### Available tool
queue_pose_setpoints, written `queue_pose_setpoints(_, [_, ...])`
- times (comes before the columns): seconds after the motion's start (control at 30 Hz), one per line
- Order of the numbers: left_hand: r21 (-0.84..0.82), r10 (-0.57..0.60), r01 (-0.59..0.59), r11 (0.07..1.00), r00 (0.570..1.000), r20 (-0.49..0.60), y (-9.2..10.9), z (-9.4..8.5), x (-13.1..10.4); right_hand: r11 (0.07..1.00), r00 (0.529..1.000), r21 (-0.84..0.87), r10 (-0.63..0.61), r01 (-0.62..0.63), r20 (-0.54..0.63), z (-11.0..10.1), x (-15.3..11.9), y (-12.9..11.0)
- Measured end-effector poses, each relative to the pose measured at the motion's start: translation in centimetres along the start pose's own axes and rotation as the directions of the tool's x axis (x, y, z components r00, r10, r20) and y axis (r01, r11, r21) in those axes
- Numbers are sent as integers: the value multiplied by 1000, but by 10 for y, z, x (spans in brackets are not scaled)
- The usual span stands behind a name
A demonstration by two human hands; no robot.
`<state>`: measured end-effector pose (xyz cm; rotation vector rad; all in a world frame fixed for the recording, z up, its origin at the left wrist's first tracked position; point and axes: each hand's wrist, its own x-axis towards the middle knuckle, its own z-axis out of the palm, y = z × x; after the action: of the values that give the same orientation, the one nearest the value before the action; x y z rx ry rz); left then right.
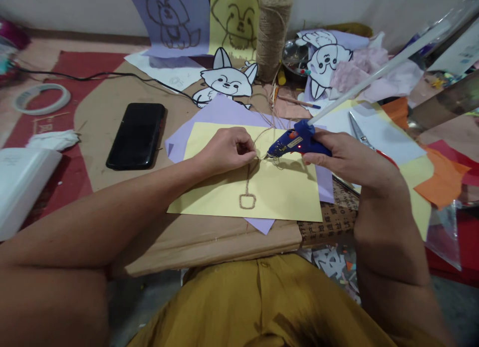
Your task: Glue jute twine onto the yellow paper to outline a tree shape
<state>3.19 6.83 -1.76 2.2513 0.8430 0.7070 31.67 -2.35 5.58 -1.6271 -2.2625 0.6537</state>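
Observation:
My left hand (pixel 232 150) is closed in a pinch on the brown twine (pixel 264 133), just above the yellow paper (pixel 292 192). Wrapped in my right hand (pixel 339 152) is a blue glue gun (pixel 299 140), with a long white glue stick standing up out of it and a red light lit on its side. The gun's nozzle points left, close to my left fingertips. On the yellow paper below my left hand, twine forms a small square loop (pixel 247 201) with a straight line rising from it. Purple paper (pixel 220 112) lies underneath.
A black phone (pixel 136 136) and a tape roll (pixel 42 98) lie at the left. Behind stand a twine spool (pixel 274 35), a fox cutout (pixel 226 81) and drawings. Scissors (pixel 359 131), orange scraps (pixel 443 174) and crumpled paper are at the right. A black cable crosses the back left.

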Motion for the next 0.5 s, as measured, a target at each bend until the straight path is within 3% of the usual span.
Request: queue_pose_setpoints(0.5, [-3,-10,10,1000,1000,1,1,-1,0,999,1000,-48,19,-18,11,-2,-3,1])
